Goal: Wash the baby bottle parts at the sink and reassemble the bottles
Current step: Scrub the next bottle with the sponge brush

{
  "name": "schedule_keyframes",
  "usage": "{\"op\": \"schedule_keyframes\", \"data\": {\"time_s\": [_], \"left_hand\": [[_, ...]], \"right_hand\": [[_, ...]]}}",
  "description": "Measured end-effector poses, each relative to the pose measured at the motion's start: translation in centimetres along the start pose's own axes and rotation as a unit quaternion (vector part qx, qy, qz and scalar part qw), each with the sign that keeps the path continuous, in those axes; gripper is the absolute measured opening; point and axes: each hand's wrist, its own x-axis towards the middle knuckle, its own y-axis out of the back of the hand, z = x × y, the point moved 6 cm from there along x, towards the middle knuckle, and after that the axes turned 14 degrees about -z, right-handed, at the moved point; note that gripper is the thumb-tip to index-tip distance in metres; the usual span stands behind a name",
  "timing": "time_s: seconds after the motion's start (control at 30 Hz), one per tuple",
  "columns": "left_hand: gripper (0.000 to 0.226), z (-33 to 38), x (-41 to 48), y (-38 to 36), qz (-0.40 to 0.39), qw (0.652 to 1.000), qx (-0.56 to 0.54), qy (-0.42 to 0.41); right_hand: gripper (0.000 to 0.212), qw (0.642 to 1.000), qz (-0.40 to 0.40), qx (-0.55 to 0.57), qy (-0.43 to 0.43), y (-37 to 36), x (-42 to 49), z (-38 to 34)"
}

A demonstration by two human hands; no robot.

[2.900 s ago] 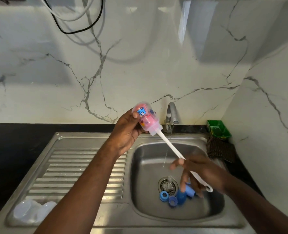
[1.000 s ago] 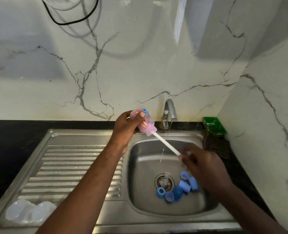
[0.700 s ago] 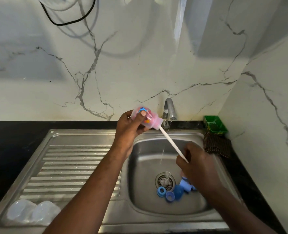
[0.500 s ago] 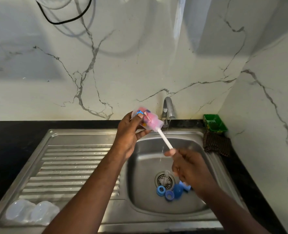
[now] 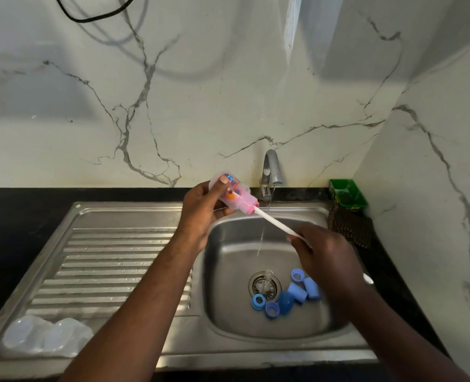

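At the far left, two clear domed caps lie at the near end of the ribbed draining board, which is set into a black bench. The left hand is raised over the left rim of the basin, its fingers and thumb curled round a small clear bottle with pink print. The bottle is tilted, its mouth pointing down to the right. A brush is pushed into that mouth. Its white handle slants down to the right hand, which is closed round it above the basin. The tap behind runs a thin stream of water that falls between the two hands. On the basin floor, beside the drain, lies a cluster of blue bottle parts. At the right, a dark cloth and a green tray sit on the bench by the wall.
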Motion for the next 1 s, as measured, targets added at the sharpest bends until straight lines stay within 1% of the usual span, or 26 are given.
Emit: {"op": "schedule_keyframes", "data": {"time_s": [0.07, 0.13, 0.17, 0.23, 0.27, 0.4, 0.43, 0.5, 0.53, 0.57, 0.67, 0.73, 0.8, 0.9, 1.0], "left_hand": [[0.029, -0.8, 0.1, 1.4, 0.023, 1.0, -0.019, 0.005], [0.031, -1.8, 0.3, 3.0, 0.045, 0.997, -0.051, 0.021], [0.033, -2.5, 0.4, 3.4, 0.05, 0.996, -0.06, 0.034], [0.034, -4.2, 0.4, 4.1, 0.059, 0.994, -0.066, 0.057], [0.033, -5.2, 0.4, 4.4, 0.072, 0.993, -0.072, 0.067], [0.033, -8.3, 0.2, 5.6, 0.117, 0.978, -0.145, 0.097], [0.032, -9.2, 0.2, 5.5, 0.112, 0.975, -0.158, 0.11], [0.03, -11.1, 0.0, 4.7, 0.08, 0.972, -0.164, 0.151], [0.03, -12.0, -0.3, 4.1, 0.062, 0.968, -0.17, 0.172], [0.032, -13.0, -0.6, 3.3, 0.048, 0.963, -0.18, 0.196], [0.038, -16.0, -1.4, 1.8, 0.048, 0.941, -0.227, 0.246], [0.041, -18.0, -2.0, 0.6, 0.042, 0.925, -0.251, 0.281], [0.039, -19.8, -2.8, -1.3, 0.017, 0.913, -0.253, 0.318], [0.037, -21.5, -3.9, -3.8, -0.022, 0.905, -0.242, 0.35], [0.042, -22.6, -4.6, -6.0, -0.053, 0.895, -0.244, 0.369]], "right_hand": [[0.013, 0.999, -0.033, -0.001, -0.003, -0.2, -0.4, 0.0], [0.026, 0.998, -0.052, -0.014, -0.008, -0.6, -1.1, 0.3], [0.027, 0.997, -0.077, 0.002, -0.022, -1.0, -1.4, 0.6], [0.023, 0.986, -0.148, 0.058, -0.052, -2.4, -2.0, 1.6], [0.02, 0.981, -0.167, 0.076, -0.062, -3.3, -2.2, 2.3], [0.018, 0.961, -0.198, 0.159, -0.112, -5.5, -4.0, 5.0], [0.015, 0.951, -0.211, 0.181, -0.134, -6.0, -4.8, 6.0], [0.025, 0.94, -0.229, 0.199, -0.152, -6.8, -6.1, 7.4], [0.03, 0.941, -0.223, 0.2, -0.156, -6.9, -6.7, 7.9], [0.029, 0.944, -0.209, 0.193, -0.167, -7.2, -7.5, 8.7], [0.014, 0.948, -0.163, 0.172, -0.214, -8.0, -9.1, 10.6], [0.011, 0.937, -0.148, 0.163, -0.27, -8.3, -10.4, 12.2], [0.01, 0.925, -0.131, 0.15, -0.323, -8.2, -11.8, 14.0], [0.004, 0.911, -0.109, 0.095, -0.386, -7.7, -13.8, 16.6], [0.012, 0.88, -0.107, 0.038, -0.461, -6.9, -15.6, 19.9]]}}
